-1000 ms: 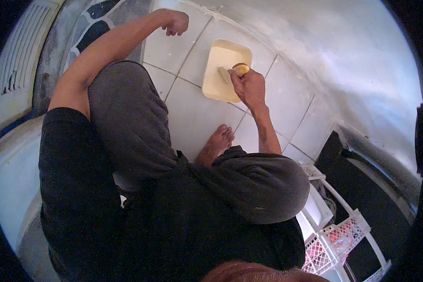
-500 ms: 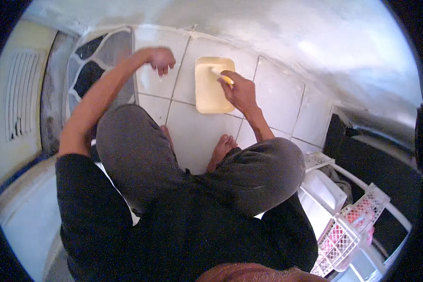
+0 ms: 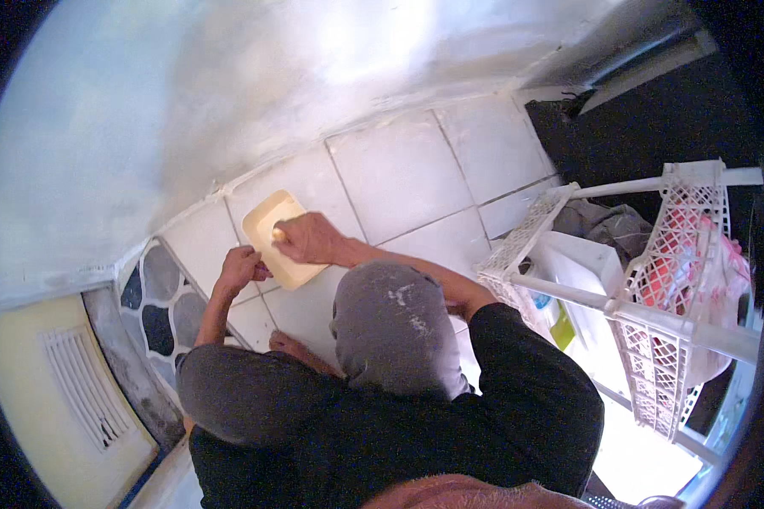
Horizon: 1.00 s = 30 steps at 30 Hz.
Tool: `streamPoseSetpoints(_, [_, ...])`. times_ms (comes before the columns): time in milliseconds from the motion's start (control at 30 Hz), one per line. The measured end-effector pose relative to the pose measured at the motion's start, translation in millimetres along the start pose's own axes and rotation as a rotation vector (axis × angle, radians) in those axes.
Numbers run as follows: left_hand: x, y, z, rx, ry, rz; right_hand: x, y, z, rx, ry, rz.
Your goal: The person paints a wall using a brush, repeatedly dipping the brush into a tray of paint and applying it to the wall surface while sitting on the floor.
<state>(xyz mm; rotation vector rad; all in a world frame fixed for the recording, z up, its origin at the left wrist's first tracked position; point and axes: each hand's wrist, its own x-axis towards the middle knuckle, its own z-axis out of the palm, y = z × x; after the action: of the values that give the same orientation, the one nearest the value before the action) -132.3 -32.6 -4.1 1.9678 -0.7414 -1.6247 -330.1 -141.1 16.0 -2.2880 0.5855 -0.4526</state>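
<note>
Your left hand (image 3: 239, 265) grips the cream board's (image 3: 267, 222) edge at centre-left while your right hand (image 3: 307, 237), closed on a small yellow piece (image 3: 278, 232), presses down; the board could skid on the tiled floor (image 3: 399, 174).

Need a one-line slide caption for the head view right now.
Squatting on white floor tiles, left hand steadies a pale yellow tray while right hand presses on it.

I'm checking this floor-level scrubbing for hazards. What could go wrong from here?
The pale yellow board lies on smooth white tiles; the left hand steadies only its edge while the right hand presses a small yellow thing, mostly hidden, onto it, so the board may slide. The bare foot on tile could slip. The white rack stands close behind the right elbow and might be bumped.
</note>
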Motion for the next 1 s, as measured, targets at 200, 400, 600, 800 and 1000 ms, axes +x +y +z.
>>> streamPoseSetpoints(200, [12, 1, 4, -0.078, 0.075, -0.024, -16, -5, 3, 0.243, -0.059, 0.143])
streamPoseSetpoints(400, [17, 8, 1, 0.019, 0.153, 0.145, -5, 15, -20, 0.183, 0.046, 0.284])
streamPoseSetpoints(600, [19, 8, -5, 0.296, 0.214, 0.297, 7, 30, -44, -0.043, 0.136, 0.277])
streamPoseSetpoints(800, [23, 8, -8, 0.056, 0.149, 0.201, 9, 12, -40, 0.022, 0.163, 0.406])
streamPoseSetpoints(1000, [33, 5, 0, 0.18, 0.04, 0.33, 15, -7, -49, -0.03, 0.132, 0.356])
